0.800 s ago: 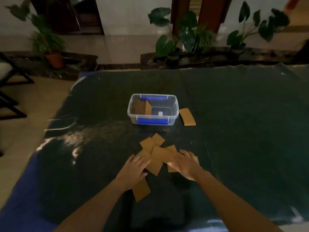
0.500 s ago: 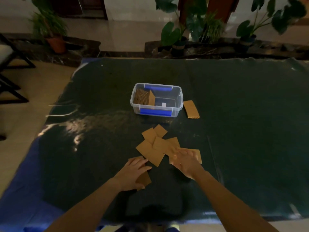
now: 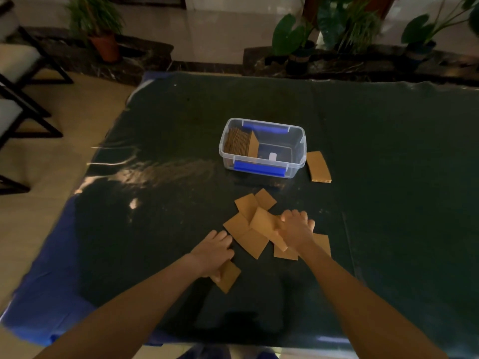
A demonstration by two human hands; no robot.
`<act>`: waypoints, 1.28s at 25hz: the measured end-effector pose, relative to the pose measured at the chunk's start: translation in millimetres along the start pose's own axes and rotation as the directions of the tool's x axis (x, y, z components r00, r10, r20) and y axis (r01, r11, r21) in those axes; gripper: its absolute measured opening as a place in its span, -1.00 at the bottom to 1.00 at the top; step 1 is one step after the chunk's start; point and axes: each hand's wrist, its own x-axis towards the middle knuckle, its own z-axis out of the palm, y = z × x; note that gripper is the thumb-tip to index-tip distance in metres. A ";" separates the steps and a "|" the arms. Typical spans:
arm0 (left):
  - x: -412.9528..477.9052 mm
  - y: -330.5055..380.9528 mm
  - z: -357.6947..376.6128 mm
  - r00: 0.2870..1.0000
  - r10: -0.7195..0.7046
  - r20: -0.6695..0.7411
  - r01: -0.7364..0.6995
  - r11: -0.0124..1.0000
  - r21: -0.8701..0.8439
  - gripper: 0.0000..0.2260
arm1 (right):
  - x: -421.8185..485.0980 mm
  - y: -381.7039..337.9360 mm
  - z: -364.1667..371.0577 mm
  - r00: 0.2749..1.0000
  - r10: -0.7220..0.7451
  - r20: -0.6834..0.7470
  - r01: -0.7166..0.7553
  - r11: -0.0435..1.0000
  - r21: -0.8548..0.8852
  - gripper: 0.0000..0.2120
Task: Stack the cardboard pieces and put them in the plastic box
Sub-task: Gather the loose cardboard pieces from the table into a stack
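Several brown cardboard pieces [image 3: 246, 229] lie scattered and overlapping on the dark table in front of me. My right hand [image 3: 295, 229] is closed on one cardboard piece [image 3: 265, 222] lifted at a tilt above the pile. My left hand [image 3: 213, 252] grips a separate cardboard piece [image 3: 229, 277] at its near side. Beyond the pile stands the clear plastic box [image 3: 295, 167] with blue latches; a stack of cardboard [image 3: 239, 142] stands on edge in its left end. A small flat cardboard stack [image 3: 318, 167] lies just right of the box.
The dark table cover [image 3: 388, 177] spreads wide to the right and left of the pile. Potted plants [image 3: 295, 40] line the ledge behind the table. Black-framed chairs [image 3: 18, 81] stand on the floor at the left.
My right hand has closed on a piece and raised it off the pile. My left hand has curled around the near piece. The camera has tipped downward, closer to the table.
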 end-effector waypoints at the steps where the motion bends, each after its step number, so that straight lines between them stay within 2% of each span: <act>1: 1.3 -4.3 -1.9 1.000 0.004 -0.007 -0.004 0.999 -0.047 -0.63 | 1.0 8.1 -5.5 1.000 0.001 -0.012 0.001 0.992 0.124 -0.78; 3: 7.6 -13.7 -11.1 0.997 -0.027 -0.071 0.011 0.975 -0.220 -0.72 | -0.3 38.0 -20.3 1.000 0.002 0.010 -0.005 0.939 0.344 -0.89; 5: 20.3 -23.4 -23.3 0.988 -0.057 -0.141 0.012 0.954 -0.299 -0.74 | -5.3 76.0 -34.7 0.998 -0.007 0.070 -0.020 0.930 0.366 -0.89; 8: 46.1 -27.3 -41.3 0.993 -0.017 -0.115 -0.016 0.960 -0.278 -0.81 | -9.7 110.2 -36.0 0.980 -0.038 0.198 0.019 0.995 0.097 -0.83; 10: 61.4 -26.3 -45.0 0.999 0.013 -0.044 -0.022 0.976 -0.217 -0.71 | -10.0 108.5 -27.3 0.976 -0.026 0.214 0.034 0.999 -0.035 -0.69; 12: 70.1 -25.4 -42.6 0.999 0.015 -0.034 -0.020 0.988 -0.153 -0.59 | -8.9 101.2 -19.8 0.979 0.002 0.203 0.017 0.996 -0.089 -0.53; 14: 73.7 -25.6 -42.0 0.996 0.006 -0.087 -0.020 0.987 -0.157 -0.56 | -8.4 99.2 -17.2 0.982 0.028 0.186 -0.013 0.996 -0.083 -0.48; 17: 72.9 -31.8 -43.5 0.997 -0.059 -0.058 0.041 0.962 -0.268 -0.61 | -13.3 107.5 -21.9 0.973 0.021 0.231 -0.019 1.000 -0.011 -0.59; 19: 68.2 -42.3 -42.0 0.992 -0.121 0.034 0.126 0.953 -0.275 -0.66 | -21.3 118.7 -27.9 0.948 0.007 0.320 -0.049 0.991 0.126 -0.69; 20: 65.3 -49.0 -41.4 0.982 -0.161 0.094 0.183 0.929 -0.322 -0.65 | -26.8 124.1 -34.3 0.931 0.010 0.365 -0.093 0.973 0.211 -0.68; 21: 63.6 -56.3 -42.2 0.967 -0.203 0.156 0.251 0.868 -0.429 -0.64 | -32.2 129.0 -41.8 0.916 0.024 0.401 -0.149 0.947 0.283 -0.63; 22: 63.6 -62.6 -45.4 0.947 -0.241 0.214 0.321 0.762 -0.563 -0.62 | -37.1 132.0 -49.8 0.903 0.035 0.428 -0.192 0.924 0.329 -0.59; 23: 66.8 -67.6 -49.0 0.930 -0.285 0.232 0.366 0.665 -0.651 -0.62 | -40.6 133.3 -56.7 0.894 0.037 0.446 -0.216 0.909 0.357 -0.59; 24: 72.5 -70.3 -53.2 0.917 -0.345 0.201 0.385 0.628 -0.677 -0.63 | -43.2 132.5 -62.2 0.890 0.034 0.454 -0.232 0.892 0.389 -0.61; 27: 96.7 -67.3 -58.1 0.871 -0.490 0.022 0.420 0.723 -0.548 -0.61 | -43.7 118.8 -71.4 0.918 0.038 0.396 -0.253 0.824 0.507 -0.71; 30: 113.4 -59.1 -49.0 0.833 -0.551 0.036 0.470 0.674 -0.570 -0.48 | -43.7 101.8 -75.2 0.949 0.092 0.300 -0.240 0.830 0.504 -0.72; 32: 119.2 -55.2 -41.4 0.827 -0.558 0.063 0.467 0.622 -0.628 -0.44 | -44.9 93.9 -74.5 0.961 0.178 0.213 -0.265 0.818 0.511 -0.70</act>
